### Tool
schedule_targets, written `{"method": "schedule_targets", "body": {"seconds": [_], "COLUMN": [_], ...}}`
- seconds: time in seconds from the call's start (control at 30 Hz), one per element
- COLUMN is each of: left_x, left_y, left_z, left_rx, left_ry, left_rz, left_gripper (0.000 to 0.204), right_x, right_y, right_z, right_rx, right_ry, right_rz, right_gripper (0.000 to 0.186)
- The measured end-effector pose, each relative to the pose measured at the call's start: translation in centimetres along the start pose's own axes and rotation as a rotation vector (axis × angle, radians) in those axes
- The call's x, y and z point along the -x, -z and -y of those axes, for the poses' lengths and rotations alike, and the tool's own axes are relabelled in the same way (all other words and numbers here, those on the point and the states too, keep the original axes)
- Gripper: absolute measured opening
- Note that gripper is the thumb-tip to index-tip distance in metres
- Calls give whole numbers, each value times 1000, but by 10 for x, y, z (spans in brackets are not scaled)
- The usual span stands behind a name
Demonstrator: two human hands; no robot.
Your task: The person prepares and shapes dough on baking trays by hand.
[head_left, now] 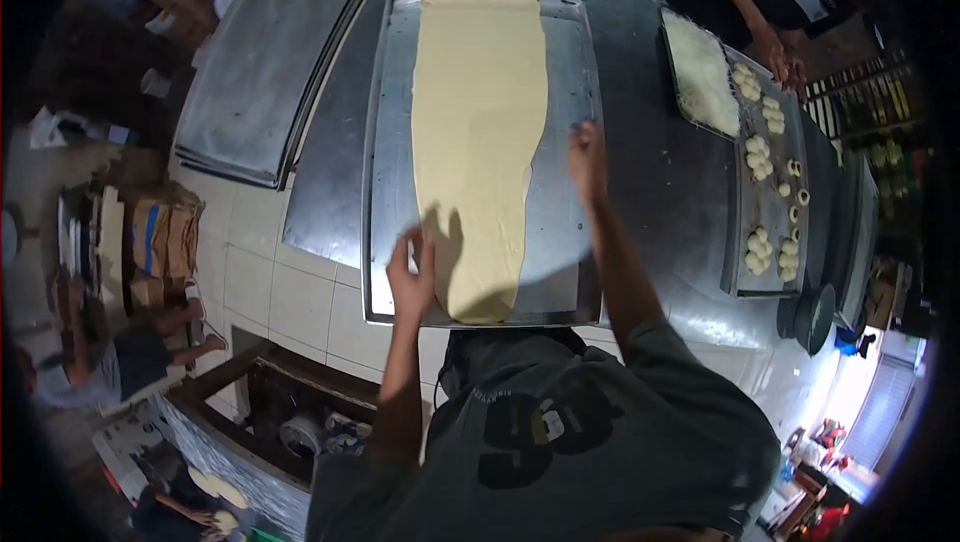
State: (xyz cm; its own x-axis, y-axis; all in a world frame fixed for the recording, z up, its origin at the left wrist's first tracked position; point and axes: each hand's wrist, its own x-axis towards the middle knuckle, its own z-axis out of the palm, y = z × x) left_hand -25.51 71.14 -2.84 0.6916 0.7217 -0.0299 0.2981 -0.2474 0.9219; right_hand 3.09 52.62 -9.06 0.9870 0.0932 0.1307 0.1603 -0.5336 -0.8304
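Dough lies as one long sheet down the middle of the tray, its near end by the near rim, and the step in hand looks like settling it there, so the next move seems to call for light fingers along its uneven right edge. The left hand is loose and empty-looking at the sheet's near left edge, contact unclear, while the right hand is bunched at the tray's right rim, whether grasping it I cannot tell. Raised rims limit sideways reach; beyond, pans stand left, and a co-worker's hands work far right by balls.
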Motion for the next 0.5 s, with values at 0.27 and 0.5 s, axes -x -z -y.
{"method": "schedule_targets", "body": {"seconds": [0.27, 0.5], "left_x": [-178, -205], "left_y": [-103, -84], "left_z": [17, 36], "left_rx": [-414, -612], "left_ry": [61, -70], "left_rz": [-48, 94], "left_gripper": [43, 32], "right_x": [37, 17], "right_y": [-87, -66], "right_z": [42, 42], "right_rx": [233, 543], "right_ry": [-438, -421], "right_rz": [-262, -82], "right_gripper": [61, 45]}}
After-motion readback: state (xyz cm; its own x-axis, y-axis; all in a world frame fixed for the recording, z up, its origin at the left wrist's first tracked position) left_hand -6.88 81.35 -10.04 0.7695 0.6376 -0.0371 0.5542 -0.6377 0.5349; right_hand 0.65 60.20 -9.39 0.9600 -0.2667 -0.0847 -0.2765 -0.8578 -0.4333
